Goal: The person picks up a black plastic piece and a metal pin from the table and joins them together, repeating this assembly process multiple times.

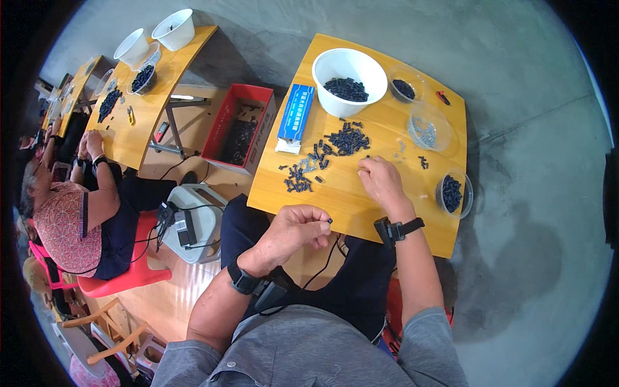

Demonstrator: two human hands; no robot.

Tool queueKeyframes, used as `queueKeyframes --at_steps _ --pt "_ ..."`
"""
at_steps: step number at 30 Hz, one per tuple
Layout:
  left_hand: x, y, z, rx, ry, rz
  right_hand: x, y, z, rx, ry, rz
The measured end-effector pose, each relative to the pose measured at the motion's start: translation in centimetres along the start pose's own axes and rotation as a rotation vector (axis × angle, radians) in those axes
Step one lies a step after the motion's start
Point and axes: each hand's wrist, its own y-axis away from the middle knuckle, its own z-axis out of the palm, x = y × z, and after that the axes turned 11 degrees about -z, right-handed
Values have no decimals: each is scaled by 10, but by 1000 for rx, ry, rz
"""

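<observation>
My left hand (293, 235) is closed in a pinch just off the table's front edge, with a small black plastic part (330, 221) showing at its fingertips. Over the table, my right hand (382, 182) has its fingers pressed together. A dark speck shows at their tips, too small to name. Beyond that hand lies a heap of small black parts (348, 138). To its left a looser spread of black pieces (298, 180) reaches toward the front edge, with a few clear bits (308, 165) among them.
On the wooden table (412, 213) stand a white bowl (325, 97) of black parts, a blue box (296, 116), and clear tubs of black parts (453, 193) and clear pieces (429, 128). A red-lined box (242, 129) sits left. Another person (71, 219) works at the neighbouring table.
</observation>
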Motion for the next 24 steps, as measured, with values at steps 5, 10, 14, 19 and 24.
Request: queueKeyframes --at_steps 5,10,14,19,24 --pt "3 -2 2 -11 11 77 3 0 7 -17 17 -25" --pt "6 0 3 3 19 168 -1 -2 9 33 29 16" --pt "8 3 6 27 -7 259 1 0 5 70 -56 46" --pt "-1 -4 3 86 -21 266 10 5 8 74 -76 13" --pt "-14 -11 -4 88 -40 216 14 12 4 32 -87 55"
